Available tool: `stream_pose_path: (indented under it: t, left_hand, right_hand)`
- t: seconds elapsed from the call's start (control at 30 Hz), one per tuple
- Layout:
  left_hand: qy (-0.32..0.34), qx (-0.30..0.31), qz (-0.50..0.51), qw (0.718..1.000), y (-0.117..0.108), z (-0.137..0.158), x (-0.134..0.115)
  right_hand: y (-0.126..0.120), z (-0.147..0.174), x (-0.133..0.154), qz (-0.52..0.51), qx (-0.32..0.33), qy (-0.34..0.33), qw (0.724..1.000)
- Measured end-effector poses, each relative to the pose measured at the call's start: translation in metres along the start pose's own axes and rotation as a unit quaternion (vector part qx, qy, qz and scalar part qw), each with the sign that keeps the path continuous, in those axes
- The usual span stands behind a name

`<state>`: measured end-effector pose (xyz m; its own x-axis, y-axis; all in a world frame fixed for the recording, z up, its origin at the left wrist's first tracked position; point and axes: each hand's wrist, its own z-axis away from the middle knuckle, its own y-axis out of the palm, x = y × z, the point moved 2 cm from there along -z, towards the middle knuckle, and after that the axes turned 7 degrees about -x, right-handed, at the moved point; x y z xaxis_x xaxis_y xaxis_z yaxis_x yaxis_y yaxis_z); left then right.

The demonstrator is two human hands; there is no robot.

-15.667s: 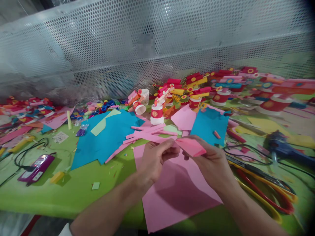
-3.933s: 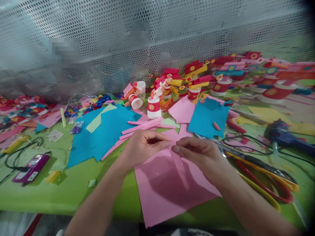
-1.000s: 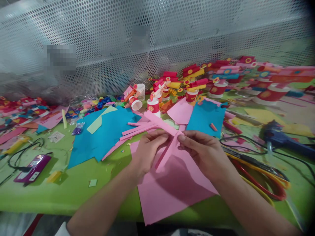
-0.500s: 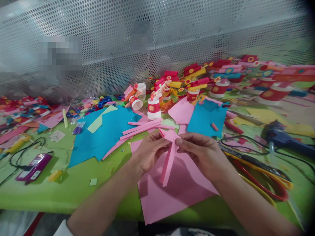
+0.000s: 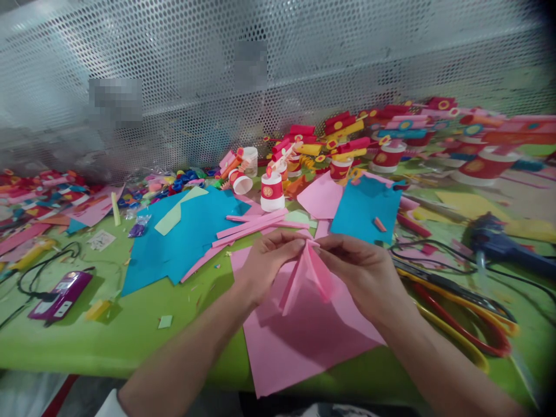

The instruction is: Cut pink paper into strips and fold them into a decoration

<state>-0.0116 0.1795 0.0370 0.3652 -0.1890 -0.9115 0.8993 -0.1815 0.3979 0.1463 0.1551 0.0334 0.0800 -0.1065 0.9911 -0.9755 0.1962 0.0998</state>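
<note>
Both forearms are bare, with a white sleeve [image 5: 113, 402] edge at the left elbow.

**Camera placement: one head-worn view**

Single camera on the person's head, facing forward and down across the green worktop [image 5: 130, 341]. Close range: both forearms enter from the bottom edge, left hand [image 5: 264, 266] and right hand [image 5: 369, 278] near centre. A perforated metal screen [image 5: 304, 69] closes the far side. No second view.

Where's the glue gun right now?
Head view, far right: the blue glue gun lies on the green table, beyond the red-and-yellow scissors.
</note>
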Motion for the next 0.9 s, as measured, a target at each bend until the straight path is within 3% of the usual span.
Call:
stream_pose_path:
  t: [0.27,0.47,0.77,0.9]
  left_hand:
    - [0.155,-0.014,-0.182,0.971,0.005,0.008,-0.004]
    - [0.225,-0.035,-0.254,0.940,0.006,0.014,-0.007]
    - [0.215,-0.025,-0.260,0.941,0.005,0.014,-0.005]
    - [0.198,-0.043,-0.282,0.938,0.004,0.015,-0.004]
  right_hand:
    - [-0.001,0.000,0.007,-0.031,-0.024,0.041,0.998]
    - [-0.002,-0.004,0.000,-0.020,-0.004,-0.010,1.000]
    - [-0.006,-0.003,-0.010,0.013,0.020,-0.055,0.998]
    - [-0.002,0.002,-0.005,0.012,0.075,-0.068,0.995]
